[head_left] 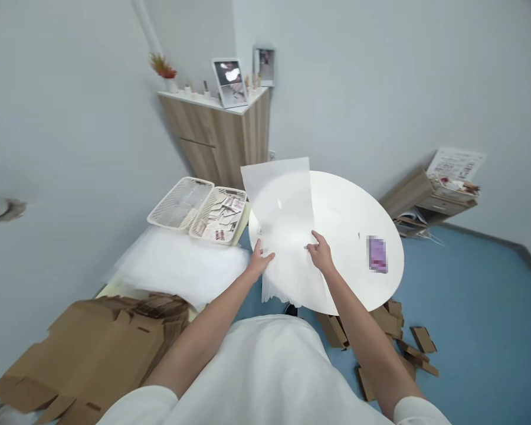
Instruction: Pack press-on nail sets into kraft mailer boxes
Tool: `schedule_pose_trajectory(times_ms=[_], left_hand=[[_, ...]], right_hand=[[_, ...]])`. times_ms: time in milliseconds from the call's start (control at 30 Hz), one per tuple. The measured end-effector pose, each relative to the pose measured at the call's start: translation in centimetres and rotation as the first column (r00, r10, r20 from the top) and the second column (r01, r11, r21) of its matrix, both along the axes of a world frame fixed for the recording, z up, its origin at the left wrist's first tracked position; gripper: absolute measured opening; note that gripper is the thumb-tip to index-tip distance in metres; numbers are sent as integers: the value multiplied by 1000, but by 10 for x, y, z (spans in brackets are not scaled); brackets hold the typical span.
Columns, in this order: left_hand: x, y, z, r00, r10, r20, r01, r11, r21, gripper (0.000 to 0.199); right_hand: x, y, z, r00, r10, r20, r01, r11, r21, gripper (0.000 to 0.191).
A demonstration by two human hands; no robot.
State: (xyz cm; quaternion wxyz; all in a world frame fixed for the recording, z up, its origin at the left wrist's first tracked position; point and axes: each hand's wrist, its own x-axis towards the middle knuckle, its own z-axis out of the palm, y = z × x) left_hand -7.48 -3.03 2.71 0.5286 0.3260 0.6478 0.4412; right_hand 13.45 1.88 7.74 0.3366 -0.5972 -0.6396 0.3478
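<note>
A thin, translucent white sheet stands up over the round white table, its lower part hanging past the near edge. My left hand pinches the sheet's left side between thumb and fingers. On the opposite side my right hand grips it the same way. A purple item, blurred out, lies on the table to the right of my right hand. A small dark speck sits on the tabletop near it.
Left of the table are white baskets with cards, a pile of white sheets and flattened cardboard. Cardboard boxes lie on the blue floor at right. A wooden cabinet with frames stands behind, a low shelf at right.
</note>
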Motion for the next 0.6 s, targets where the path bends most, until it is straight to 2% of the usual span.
schedule_pose_trajectory(times_ms=[133, 267, 467, 600], left_hand=[[49, 15, -9, 976, -208, -63, 207, 978, -18, 91], [83, 24, -21, 920, -300, -253, 304, 952, -25, 82], [109, 29, -27, 850, -326, -414, 310, 945, -106, 66], [117, 32, -29, 796, -356, -490, 323, 934, -153, 55]], right_hand=[[59, 5, -21, 983, -178, -53, 174, 982, -78, 57], [102, 11, -48, 971, -239, -19, 235, 964, -122, 60], [134, 14, -85, 985, -115, 130, 135, 978, -161, 59], [140, 15, -99, 952, -17, 307, 72, 983, -166, 59]])
